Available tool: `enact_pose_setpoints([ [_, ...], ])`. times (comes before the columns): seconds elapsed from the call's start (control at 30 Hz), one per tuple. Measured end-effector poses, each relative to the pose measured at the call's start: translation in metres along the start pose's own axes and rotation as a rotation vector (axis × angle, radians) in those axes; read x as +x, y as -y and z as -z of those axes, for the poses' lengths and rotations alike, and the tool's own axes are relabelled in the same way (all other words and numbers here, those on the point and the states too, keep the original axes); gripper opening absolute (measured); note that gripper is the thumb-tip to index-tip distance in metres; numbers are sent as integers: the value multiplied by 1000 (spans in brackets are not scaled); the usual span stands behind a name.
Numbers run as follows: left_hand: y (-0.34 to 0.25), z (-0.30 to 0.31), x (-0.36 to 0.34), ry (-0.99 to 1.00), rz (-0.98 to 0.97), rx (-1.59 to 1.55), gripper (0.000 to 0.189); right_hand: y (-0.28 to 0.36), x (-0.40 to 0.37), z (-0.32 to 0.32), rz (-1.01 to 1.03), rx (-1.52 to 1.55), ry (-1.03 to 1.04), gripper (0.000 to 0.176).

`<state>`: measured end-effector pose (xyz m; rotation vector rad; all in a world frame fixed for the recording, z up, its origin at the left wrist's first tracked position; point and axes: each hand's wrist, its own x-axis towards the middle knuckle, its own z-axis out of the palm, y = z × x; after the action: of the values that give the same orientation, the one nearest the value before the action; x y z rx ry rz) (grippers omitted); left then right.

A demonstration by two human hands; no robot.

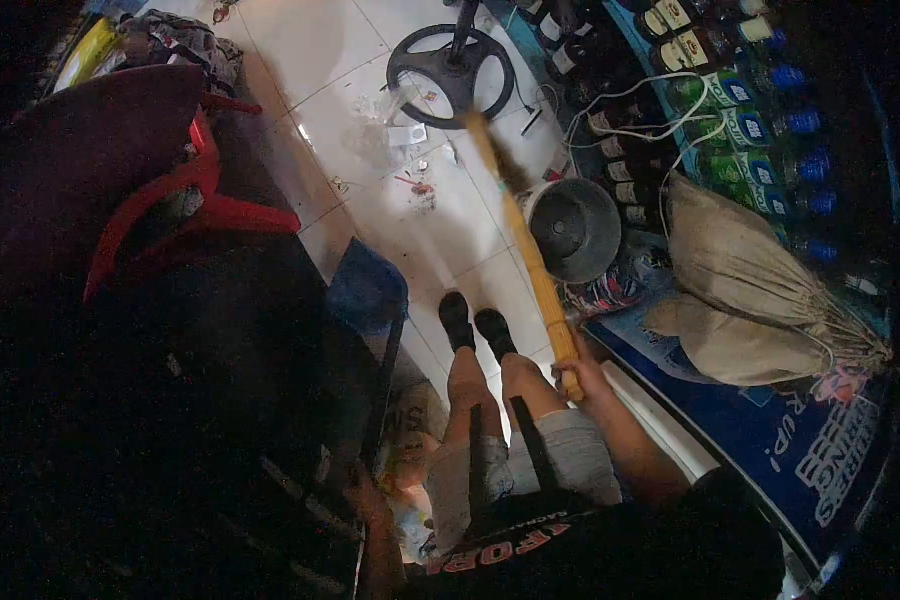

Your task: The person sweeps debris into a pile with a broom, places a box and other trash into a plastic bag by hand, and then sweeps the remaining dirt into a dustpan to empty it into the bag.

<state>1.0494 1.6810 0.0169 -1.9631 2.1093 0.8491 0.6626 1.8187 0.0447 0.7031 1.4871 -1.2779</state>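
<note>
My right hand (pixel 587 380) is wrapped round the near end of a broom (pixel 535 262) with a long yellow handle. It slants away over the white tiles, and its far end is blurred near the black steering-wheel-shaped base (pixel 450 77). Low on the left, my left hand (pixel 373 505) hangs in shadow beside a dark upright edge; its fingers are too dim to make out. A blue dustpan-like piece (pixel 368 287) stands just ahead of it. Scraps of litter (pixel 417 186) and dark crumbs lie on the floor (pixel 370 235) between the base and my feet.
A grey round pot (pixel 573 230) sits right of the broom. Beyond it are dark bottles (pixel 620 150), green bottles with blue caps (pixel 755 165), a white cable (pixel 660 130) and a beige drawstring sack (pixel 740 265). Red chair legs (pixel 205 205) jut in from the left.
</note>
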Motion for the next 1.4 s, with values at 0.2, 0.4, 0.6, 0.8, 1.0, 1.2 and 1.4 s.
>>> enact_pose_setpoints([
  [0.2, 39, -23, 7, 30, -137, -161, 32, -9, 49, -38, -348, 582, 9, 13],
  [0.4, -31, -23, 2, -25, 243, -436, 37, 31, 126, -173, -127, 633, 353, 17],
  [0.6, -2, -28, 2, -96, 189, -188, 40, 71, 127, -206, -234, 429, 532, 11],
  [0.8, -40, -4, -15, 12, 292, -257, 38, 28, 76, -98, 197, -408, 421, 32],
  [1.0, -57, -27, -57, -108, 112, -78, 25, 99, 5, -54, -389, -597, 452, 68],
  [1.2, -118, -42, -84, -140, 510, -124, 16, 126, 48, -77, -288, -1007, 682, 67],
  [1.4, -140, -70, -143, 23, 735, 37, 21, 160, 60, -97, -281, -1286, 775, 67],
])
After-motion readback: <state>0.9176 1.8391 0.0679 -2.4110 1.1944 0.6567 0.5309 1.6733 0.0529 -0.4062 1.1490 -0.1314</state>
